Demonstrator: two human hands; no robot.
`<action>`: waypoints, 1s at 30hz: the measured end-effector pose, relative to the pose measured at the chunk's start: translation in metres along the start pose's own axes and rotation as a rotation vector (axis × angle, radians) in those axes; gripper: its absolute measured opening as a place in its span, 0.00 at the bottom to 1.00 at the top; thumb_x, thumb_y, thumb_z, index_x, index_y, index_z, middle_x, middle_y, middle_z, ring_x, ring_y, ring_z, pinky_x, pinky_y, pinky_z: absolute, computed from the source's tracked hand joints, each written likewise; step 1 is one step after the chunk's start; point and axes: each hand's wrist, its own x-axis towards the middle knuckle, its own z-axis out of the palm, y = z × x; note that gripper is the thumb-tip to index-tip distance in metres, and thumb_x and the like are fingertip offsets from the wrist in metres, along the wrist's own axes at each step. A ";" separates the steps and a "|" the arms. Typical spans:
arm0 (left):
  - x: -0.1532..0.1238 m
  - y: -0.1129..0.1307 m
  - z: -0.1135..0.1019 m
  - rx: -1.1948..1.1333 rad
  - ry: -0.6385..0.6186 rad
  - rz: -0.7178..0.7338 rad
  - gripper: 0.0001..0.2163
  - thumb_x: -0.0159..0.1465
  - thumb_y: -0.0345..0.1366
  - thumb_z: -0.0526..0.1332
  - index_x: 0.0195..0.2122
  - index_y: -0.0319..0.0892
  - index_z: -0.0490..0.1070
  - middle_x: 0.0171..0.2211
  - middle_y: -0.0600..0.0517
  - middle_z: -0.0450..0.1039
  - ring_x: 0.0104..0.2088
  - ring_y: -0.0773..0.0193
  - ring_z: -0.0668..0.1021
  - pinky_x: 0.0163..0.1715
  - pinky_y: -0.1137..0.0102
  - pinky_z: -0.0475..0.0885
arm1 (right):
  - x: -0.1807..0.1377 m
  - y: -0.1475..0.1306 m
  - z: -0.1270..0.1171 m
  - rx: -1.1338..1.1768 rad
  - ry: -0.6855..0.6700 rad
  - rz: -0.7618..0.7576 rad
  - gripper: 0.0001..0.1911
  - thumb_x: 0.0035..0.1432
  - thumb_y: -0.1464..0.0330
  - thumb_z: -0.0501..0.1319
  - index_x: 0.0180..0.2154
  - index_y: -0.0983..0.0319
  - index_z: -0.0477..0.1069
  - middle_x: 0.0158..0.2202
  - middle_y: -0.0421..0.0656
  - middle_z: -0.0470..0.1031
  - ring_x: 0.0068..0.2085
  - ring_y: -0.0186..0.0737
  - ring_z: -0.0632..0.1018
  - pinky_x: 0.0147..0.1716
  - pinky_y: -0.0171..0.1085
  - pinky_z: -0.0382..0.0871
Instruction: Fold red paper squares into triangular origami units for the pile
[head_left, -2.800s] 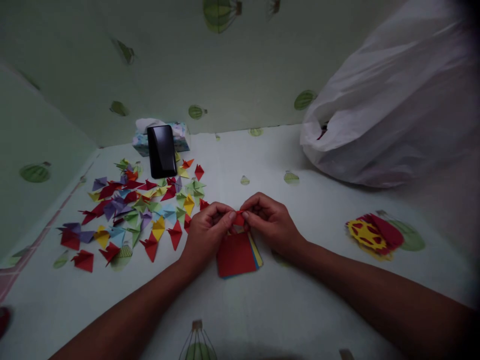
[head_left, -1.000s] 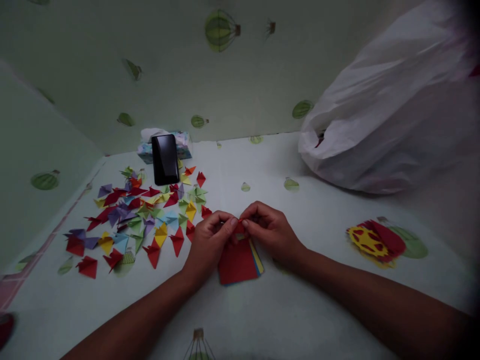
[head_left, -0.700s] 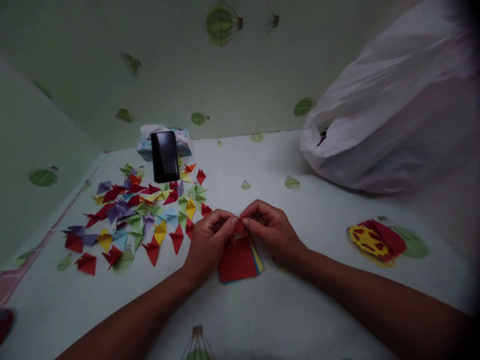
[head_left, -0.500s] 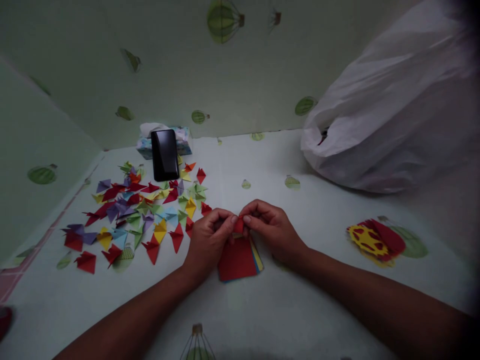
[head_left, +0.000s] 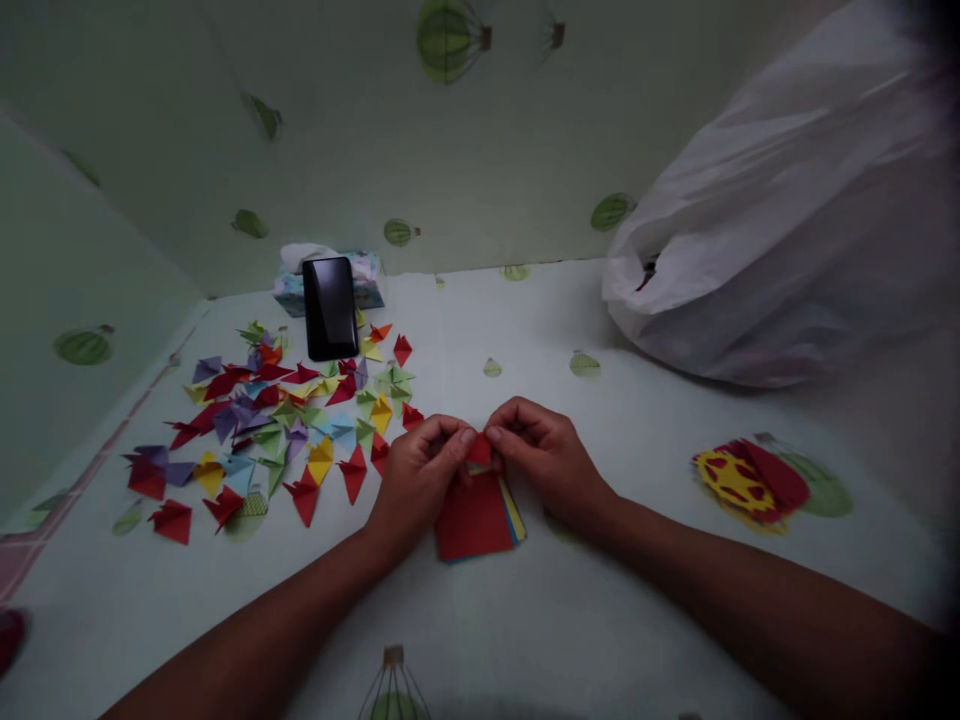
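Note:
Between my two hands is a small folded piece of red paper (head_left: 480, 450), pinched at its upper edges. My left hand (head_left: 427, 465) grips its left side between thumb and forefinger, the other fingers curled. On the opposite side my right hand (head_left: 536, 445) holds it in the same kind of pinch. Just below lies a stack of square paper sheets (head_left: 476, 520), red on top, with yellow and blue edges showing at the right. Left of my hands spreads a pile of folded paper pieces (head_left: 285, 415) in red, yellow, green, blue and purple.
A black phone (head_left: 331, 310) leans against a tissue box (head_left: 367, 280) behind the pile. At the right stands a large white plastic bag (head_left: 750, 250). Red and yellow paper cut-outs (head_left: 739, 480) lie near it. A wall (head_left: 510, 150) with balloon prints closes off the back.
Both hands stay almost in place over the stack. The red paper between the fingertips shows slightly more of its face, and the fingertips have parted a little.

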 end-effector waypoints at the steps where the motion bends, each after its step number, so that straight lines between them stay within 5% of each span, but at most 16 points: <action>1: 0.000 0.000 0.000 -0.013 -0.001 -0.013 0.10 0.63 0.42 0.62 0.33 0.40 0.71 0.19 0.57 0.70 0.20 0.70 0.71 0.24 0.74 0.66 | 0.000 0.000 0.000 0.004 0.016 -0.003 0.06 0.57 0.68 0.62 0.29 0.61 0.69 0.21 0.36 0.69 0.24 0.32 0.70 0.27 0.34 0.63; 9: 0.003 0.000 0.001 -0.022 0.031 -0.002 0.07 0.60 0.38 0.64 0.31 0.40 0.71 0.19 0.58 0.70 0.19 0.71 0.70 0.22 0.76 0.64 | 0.003 0.004 -0.003 0.010 -0.035 0.006 0.06 0.60 0.66 0.61 0.31 0.62 0.70 0.23 0.36 0.70 0.25 0.32 0.71 0.28 0.34 0.64; 20: 0.003 -0.004 -0.004 -0.087 -0.013 -0.044 0.13 0.66 0.45 0.60 0.33 0.40 0.73 0.20 0.55 0.73 0.22 0.68 0.73 0.27 0.73 0.68 | 0.003 0.001 -0.001 -0.019 0.014 0.018 0.08 0.58 0.65 0.62 0.29 0.61 0.69 0.22 0.36 0.68 0.24 0.32 0.69 0.26 0.35 0.63; 30: 0.002 0.001 -0.001 0.010 0.047 0.050 0.07 0.61 0.38 0.64 0.31 0.39 0.74 0.20 0.56 0.72 0.22 0.69 0.73 0.24 0.75 0.67 | 0.002 0.003 -0.001 -0.040 -0.043 -0.017 0.07 0.59 0.65 0.62 0.30 0.61 0.70 0.25 0.37 0.69 0.26 0.33 0.69 0.27 0.35 0.63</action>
